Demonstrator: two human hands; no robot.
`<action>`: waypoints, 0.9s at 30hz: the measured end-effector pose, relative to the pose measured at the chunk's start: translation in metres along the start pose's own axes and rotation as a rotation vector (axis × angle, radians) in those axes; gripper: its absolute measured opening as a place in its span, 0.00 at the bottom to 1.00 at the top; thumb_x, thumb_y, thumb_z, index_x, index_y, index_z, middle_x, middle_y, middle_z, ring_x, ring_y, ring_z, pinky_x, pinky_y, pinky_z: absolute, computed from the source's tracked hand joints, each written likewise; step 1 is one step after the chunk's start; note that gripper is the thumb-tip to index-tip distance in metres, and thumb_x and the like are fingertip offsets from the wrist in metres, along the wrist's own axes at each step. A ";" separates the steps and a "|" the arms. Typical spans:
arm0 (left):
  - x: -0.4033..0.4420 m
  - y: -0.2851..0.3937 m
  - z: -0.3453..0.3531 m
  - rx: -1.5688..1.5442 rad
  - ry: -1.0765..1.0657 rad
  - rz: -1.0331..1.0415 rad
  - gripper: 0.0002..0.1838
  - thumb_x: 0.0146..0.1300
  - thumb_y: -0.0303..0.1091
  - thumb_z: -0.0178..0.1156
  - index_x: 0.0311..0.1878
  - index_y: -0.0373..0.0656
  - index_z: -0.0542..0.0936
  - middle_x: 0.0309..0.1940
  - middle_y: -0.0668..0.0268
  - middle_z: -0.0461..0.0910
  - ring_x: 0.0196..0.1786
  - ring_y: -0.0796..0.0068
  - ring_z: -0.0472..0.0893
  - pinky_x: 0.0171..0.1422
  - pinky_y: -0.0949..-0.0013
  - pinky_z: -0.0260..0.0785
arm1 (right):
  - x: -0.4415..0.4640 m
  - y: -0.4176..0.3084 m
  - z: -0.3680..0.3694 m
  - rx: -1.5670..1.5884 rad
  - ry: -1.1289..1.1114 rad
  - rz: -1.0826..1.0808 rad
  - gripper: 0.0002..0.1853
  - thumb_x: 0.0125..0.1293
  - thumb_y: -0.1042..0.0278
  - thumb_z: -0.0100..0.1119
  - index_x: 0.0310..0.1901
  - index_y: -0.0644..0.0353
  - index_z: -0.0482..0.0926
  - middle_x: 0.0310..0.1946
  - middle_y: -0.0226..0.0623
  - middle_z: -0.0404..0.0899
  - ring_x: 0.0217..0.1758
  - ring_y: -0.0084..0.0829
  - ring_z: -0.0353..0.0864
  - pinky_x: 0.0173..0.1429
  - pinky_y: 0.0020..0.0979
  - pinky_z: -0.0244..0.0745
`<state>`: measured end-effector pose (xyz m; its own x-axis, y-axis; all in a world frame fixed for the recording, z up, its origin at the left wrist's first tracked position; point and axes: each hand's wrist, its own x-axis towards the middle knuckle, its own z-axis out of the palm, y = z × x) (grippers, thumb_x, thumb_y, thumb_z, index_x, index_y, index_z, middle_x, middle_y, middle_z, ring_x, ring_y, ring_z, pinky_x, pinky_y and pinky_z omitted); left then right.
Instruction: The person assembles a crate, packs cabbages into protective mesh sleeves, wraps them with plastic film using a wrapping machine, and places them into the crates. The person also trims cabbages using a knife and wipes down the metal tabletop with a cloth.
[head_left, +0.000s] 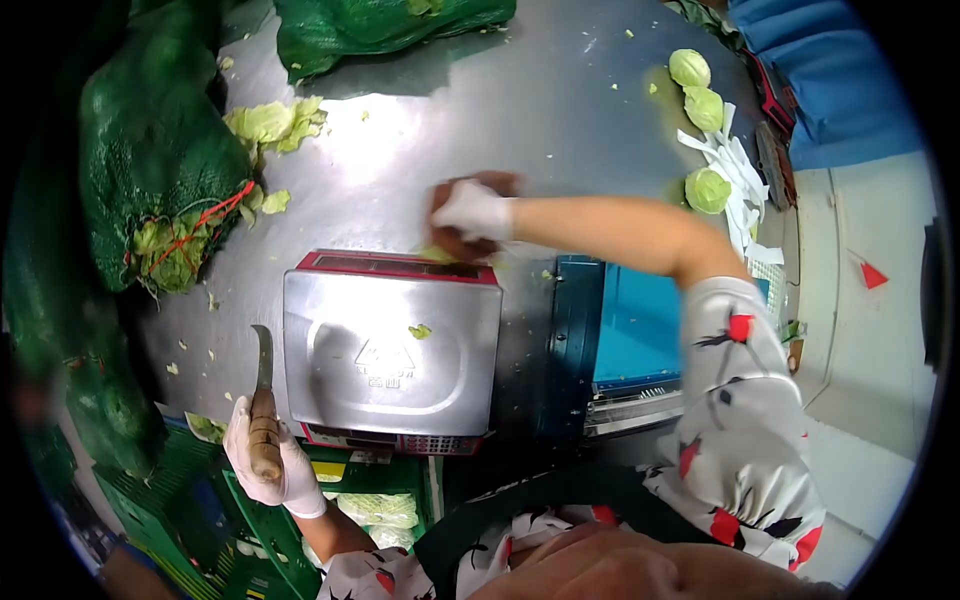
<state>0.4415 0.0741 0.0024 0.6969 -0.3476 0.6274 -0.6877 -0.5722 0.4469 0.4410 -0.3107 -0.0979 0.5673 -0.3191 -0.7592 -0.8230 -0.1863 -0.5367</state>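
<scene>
In a white glove, my left hand is closed on the wooden handle of a knife, whose curved blade points up and away beside the scale's left edge. My right hand, gloved and blurred by motion, is over the steel table just behind the scale. A brown cloth-like thing shows at its fingers, too smeared to identify. The red scale has a flat metal pan with a small leaf scrap on it.
Green mesh sacks with cabbages stand on the left, another green sack at the back. Loose leaves lie nearby. Three cabbages and white strips are at the right, beyond a blue machine. Green crates stand lower left.
</scene>
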 end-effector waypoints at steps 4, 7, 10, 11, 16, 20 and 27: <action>0.002 0.006 -0.012 -0.020 -0.002 -0.024 0.15 0.61 0.24 0.66 0.49 0.28 0.78 0.49 0.48 0.82 0.49 0.52 0.82 0.58 0.56 0.74 | 0.021 -0.073 0.018 0.690 -0.203 -0.512 0.15 0.55 0.72 0.64 0.44 0.65 0.77 0.32 0.36 0.80 0.36 0.26 0.80 0.36 0.29 0.76; 0.000 0.000 -0.017 -0.024 0.019 -0.037 0.10 0.62 0.23 0.65 0.43 0.28 0.78 0.50 0.47 0.82 0.49 0.53 0.82 0.58 0.57 0.74 | 0.010 -0.075 -0.055 0.313 0.521 -0.712 0.31 0.56 0.60 0.65 0.58 0.72 0.73 0.50 0.47 0.81 0.50 0.36 0.82 0.53 0.31 0.77; -0.004 -0.002 -0.014 -0.016 0.010 -0.079 0.08 0.62 0.22 0.64 0.40 0.28 0.78 0.49 0.47 0.82 0.48 0.53 0.82 0.58 0.57 0.74 | 0.001 -0.011 -0.166 0.185 0.738 -0.717 0.29 0.60 0.59 0.62 0.60 0.67 0.74 0.54 0.47 0.81 0.55 0.40 0.81 0.59 0.35 0.76; -0.005 -0.002 -0.013 0.000 0.004 -0.101 0.07 0.62 0.22 0.64 0.39 0.28 0.77 0.49 0.47 0.82 0.48 0.53 0.82 0.58 0.56 0.75 | 0.007 0.023 -0.202 0.022 0.902 -0.568 0.27 0.60 0.60 0.62 0.60 0.64 0.76 0.52 0.46 0.82 0.54 0.39 0.82 0.58 0.35 0.76; -0.023 -0.008 -0.014 -0.075 0.015 -0.178 0.17 0.57 0.19 0.65 0.50 0.30 0.77 0.48 0.48 0.82 0.48 0.51 0.82 0.58 0.54 0.74 | 0.097 0.304 -0.387 -0.422 0.715 0.230 0.20 0.67 0.63 0.54 0.59 0.59 0.77 0.51 0.41 0.83 0.53 0.39 0.82 0.56 0.38 0.76; -0.022 0.004 -0.015 -0.019 0.017 -0.155 0.19 0.54 0.17 0.64 0.52 0.31 0.78 0.49 0.48 0.82 0.50 0.50 0.82 0.60 0.53 0.74 | 0.083 0.181 -0.265 -1.161 0.447 0.271 0.13 0.62 0.68 0.59 0.47 0.54 0.86 0.51 0.41 0.84 0.55 0.45 0.83 0.59 0.37 0.78; -0.006 0.047 -0.018 0.210 -0.179 -0.026 0.12 0.54 0.29 0.64 0.42 0.39 0.87 0.49 0.55 0.84 0.52 0.53 0.81 0.61 0.59 0.70 | 0.102 -0.033 0.000 -1.185 0.257 -0.500 0.13 0.61 0.63 0.60 0.40 0.62 0.84 0.40 0.44 0.86 0.42 0.38 0.87 0.39 0.44 0.82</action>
<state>0.4014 0.0626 0.0316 0.7517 -0.4459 0.4859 -0.6246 -0.7178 0.3076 0.5256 -0.3371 -0.1574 0.9034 -0.1203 -0.4115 -0.1276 -0.9918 0.0098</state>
